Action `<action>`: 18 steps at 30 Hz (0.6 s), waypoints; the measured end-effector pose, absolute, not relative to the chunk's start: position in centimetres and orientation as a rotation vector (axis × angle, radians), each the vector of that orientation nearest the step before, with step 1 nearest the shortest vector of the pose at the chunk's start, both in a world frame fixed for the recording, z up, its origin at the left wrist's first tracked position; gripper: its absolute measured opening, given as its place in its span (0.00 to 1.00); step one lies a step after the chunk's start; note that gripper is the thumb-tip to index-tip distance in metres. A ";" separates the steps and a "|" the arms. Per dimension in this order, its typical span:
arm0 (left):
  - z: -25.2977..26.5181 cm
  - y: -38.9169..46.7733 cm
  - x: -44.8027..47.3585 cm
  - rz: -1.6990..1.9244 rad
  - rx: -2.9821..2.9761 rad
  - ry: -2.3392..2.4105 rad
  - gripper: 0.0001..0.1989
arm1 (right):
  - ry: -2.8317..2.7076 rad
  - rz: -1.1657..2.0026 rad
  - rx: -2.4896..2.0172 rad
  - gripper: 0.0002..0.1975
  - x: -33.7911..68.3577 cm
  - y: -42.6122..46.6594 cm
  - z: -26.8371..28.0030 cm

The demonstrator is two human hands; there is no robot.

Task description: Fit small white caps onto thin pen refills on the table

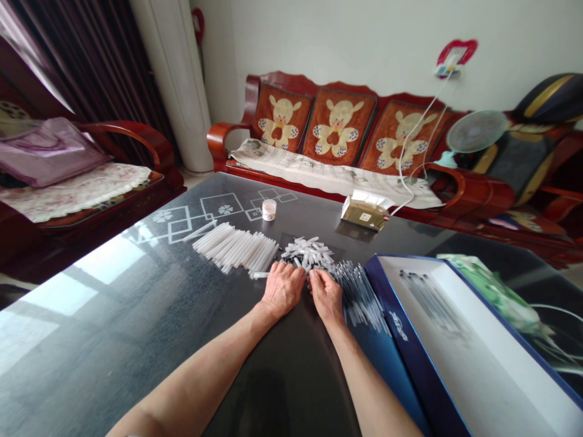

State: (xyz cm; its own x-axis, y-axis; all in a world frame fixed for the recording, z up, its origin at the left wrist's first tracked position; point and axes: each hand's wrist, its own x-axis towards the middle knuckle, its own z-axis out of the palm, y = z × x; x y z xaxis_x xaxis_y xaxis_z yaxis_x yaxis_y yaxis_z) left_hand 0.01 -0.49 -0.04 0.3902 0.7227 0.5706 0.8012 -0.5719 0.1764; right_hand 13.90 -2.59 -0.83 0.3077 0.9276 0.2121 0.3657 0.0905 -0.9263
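Note:
My left hand (pixel 283 287) is closed, knuckles up, around a white tube (pixel 260 275) whose end pokes out on its left side. Close beside it, my right hand (pixel 326 295) is closed in a pinch; whatever lies between its fingertips is hidden. Just beyond both hands is a heap of small white and clear plastic pieces (pixel 310 250), with some dark bits at its edge. Many white translucent tubes (pixel 237 246) lie side by side to the left. At the right, next to my right hand, thin pen-refill-like sticks (pixel 362 294) are bunched together.
A blue box with a white inside (pixel 455 364) stands at the right, holding several thin sticks (pixel 430 303). A small round tub (pixel 269 210) and a tissue box (pixel 364 210) sit farther back on the dark glossy table (pixel 136 340). A green-and-white packet (pixel 494 291) lies behind the blue box.

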 end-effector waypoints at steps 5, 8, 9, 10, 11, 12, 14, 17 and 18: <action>-0.1 -0.5 -0.1 -0.931 -2.508 -1.402 0.13 | -1.230 0.632 -1.434 0.18 14.1 -2.5 -1.4; -0.1 -0.5 -0.1 -0.957 -2.478 -1.436 0.12 | -1.135 0.534 -1.422 0.18 14.0 -2.4 -1.7; -0.1 -0.4 -0.1 -0.960 -2.469 -1.449 0.12 | -1.125 0.489 -1.426 0.17 14.0 -2.3 -1.8; -0.1 -0.4 -0.1 -0.962 -2.462 -1.459 0.12 | -1.137 0.450 -1.434 0.17 13.9 -2.3 -1.8; -0.1 -0.4 -0.1 -0.962 -2.458 -1.464 0.12 | -1.168 0.422 -1.445 0.16 13.9 -2.3 -1.8; -0.1 -0.4 -0.1 -0.963 -2.456 -1.464 0.12 | -1.210 0.406 -1.459 0.14 13.9 -2.3 -1.8; -0.1 -0.4 -0.1 -0.964 -2.460 -1.454 0.12 | -1.293 0.390 -1.485 0.12 13.8 -2.3 -1.7; -0.2 -0.4 -0.1 -0.962 -2.471 -1.441 0.12 | -1.342 0.364 -1.514 0.12 13.9 -2.3 -1.7; -0.3 -0.4 -0.1 -0.962 -2.474 -1.439 0.12 | -1.342 0.360 -1.518 0.12 13.9 -2.3 -1.7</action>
State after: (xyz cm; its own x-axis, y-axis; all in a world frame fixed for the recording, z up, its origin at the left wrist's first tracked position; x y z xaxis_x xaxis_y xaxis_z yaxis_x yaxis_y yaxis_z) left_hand -0.11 -0.36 -0.25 0.3450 0.7394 0.5782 0.8168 -0.5400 0.2032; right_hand 13.95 -2.29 -1.74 0.3309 0.8609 0.3865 0.5515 0.1559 -0.8195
